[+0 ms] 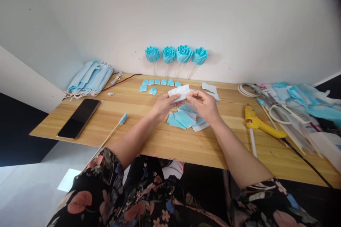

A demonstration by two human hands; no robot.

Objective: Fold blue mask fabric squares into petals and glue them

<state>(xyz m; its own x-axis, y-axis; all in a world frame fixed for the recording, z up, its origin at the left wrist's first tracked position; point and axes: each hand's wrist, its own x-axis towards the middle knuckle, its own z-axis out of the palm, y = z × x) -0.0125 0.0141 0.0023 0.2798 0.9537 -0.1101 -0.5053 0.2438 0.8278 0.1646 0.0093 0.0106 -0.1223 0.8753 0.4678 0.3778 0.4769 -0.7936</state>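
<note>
My left hand and my right hand both pinch a small piece of white and blue mask fabric, held above the wooden table. Right under my hands lies a loose pile of cut blue and white fabric pieces. A row of several small folded blue petals lies farther back. Several finished blue fabric roses on sticks lean against the wall. A thin stick with a blue tip lies to the left of my left forearm.
A stack of blue face masks sits at the back left, a black phone in front of it. A yellow glue gun with its cord lies at the right, beside scissors, white elastic loops and mask scraps.
</note>
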